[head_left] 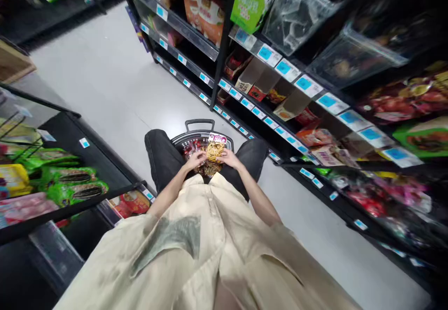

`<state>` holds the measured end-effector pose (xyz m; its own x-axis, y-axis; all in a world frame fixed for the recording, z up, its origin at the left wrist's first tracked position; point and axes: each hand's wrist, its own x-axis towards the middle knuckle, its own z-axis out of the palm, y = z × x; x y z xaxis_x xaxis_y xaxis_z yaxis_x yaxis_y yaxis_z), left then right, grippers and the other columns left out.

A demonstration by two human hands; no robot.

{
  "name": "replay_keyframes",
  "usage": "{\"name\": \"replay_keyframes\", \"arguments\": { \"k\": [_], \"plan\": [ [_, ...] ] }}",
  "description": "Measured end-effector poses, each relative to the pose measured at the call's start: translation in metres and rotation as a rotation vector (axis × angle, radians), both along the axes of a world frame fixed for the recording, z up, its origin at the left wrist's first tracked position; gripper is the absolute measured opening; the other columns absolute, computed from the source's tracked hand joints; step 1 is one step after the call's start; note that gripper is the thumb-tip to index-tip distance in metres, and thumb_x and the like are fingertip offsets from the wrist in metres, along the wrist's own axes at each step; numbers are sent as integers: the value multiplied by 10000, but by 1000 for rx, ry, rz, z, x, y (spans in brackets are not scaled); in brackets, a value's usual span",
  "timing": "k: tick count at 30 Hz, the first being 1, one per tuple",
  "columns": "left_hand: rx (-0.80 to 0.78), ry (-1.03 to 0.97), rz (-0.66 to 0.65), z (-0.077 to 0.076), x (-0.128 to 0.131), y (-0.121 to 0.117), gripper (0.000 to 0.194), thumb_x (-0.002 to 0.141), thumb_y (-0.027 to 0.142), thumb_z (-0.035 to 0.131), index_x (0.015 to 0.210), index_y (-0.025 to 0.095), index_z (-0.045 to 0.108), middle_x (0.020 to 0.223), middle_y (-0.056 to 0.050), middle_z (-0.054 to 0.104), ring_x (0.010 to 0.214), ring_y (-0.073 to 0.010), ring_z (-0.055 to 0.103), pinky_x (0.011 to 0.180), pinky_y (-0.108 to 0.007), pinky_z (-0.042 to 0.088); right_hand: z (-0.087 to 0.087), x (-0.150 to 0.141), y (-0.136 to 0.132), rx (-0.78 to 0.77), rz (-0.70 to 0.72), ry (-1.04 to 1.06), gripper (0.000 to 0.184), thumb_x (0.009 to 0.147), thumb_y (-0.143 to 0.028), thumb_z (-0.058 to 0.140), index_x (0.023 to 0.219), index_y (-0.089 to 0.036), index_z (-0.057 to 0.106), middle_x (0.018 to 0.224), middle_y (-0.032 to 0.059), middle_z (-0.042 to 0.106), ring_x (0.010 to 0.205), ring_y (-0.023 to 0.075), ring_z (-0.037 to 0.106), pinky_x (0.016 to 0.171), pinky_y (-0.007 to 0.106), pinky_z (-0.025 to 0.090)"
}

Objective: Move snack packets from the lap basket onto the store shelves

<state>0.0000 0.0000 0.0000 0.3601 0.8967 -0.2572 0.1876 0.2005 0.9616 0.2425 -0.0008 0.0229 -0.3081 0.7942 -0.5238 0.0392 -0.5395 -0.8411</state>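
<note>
A small yellow-brown snack packet (pixel 214 151) with a pink and white header is held up over a black shopping basket (pixel 199 122). My right hand (pixel 229 158) grips its right edge, fingers closed. My left hand (pixel 196 160) is at its left edge with fingertips pinched against it; the exact contact there is small and hard to see. Under my hands, more shiny wrapped packets (pixel 212 168) in brown and gold lie in the basket, and red-wrapped ones (pixel 191 147) show at its left. The basket stands between my bent knees, its handle at the far side.
Shelves with blue-and-white price tags (pixel 269 54) rise close on my right, holding bagged snacks and clear bins (pixel 297 13). On the left is a low black shelf with green snack bags (pixel 75 191). Pale floor (pixel 94 67) runs ahead between the shelves.
</note>
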Motion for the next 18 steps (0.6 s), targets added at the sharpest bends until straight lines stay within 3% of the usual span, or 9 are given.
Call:
{"name": "replay_keyframes", "arguments": {
  "k": [7, 18],
  "plan": [
    [-19, -41, 15, 4, 1, -2, 436, 771, 537, 750, 954, 142, 721, 865, -47, 705, 785, -165, 611, 759, -286, 504, 3, 2, 1, 60, 3, -20, 466, 683, -406, 872, 1051, -209, 666, 964, 56, 761, 783, 194, 726, 639, 289, 613],
    [-61, -60, 35, 18, 3, -2, 412, 722, 504, 803, 870, 129, 718, 814, -41, 695, 741, -154, 599, 737, -280, 499, 11, 3, 1, 100, 55, -15, 461, 732, -455, 819, 1091, -211, 665, 991, 62, 751, 814, 195, 710, 649, 282, 583]
  ]
}}
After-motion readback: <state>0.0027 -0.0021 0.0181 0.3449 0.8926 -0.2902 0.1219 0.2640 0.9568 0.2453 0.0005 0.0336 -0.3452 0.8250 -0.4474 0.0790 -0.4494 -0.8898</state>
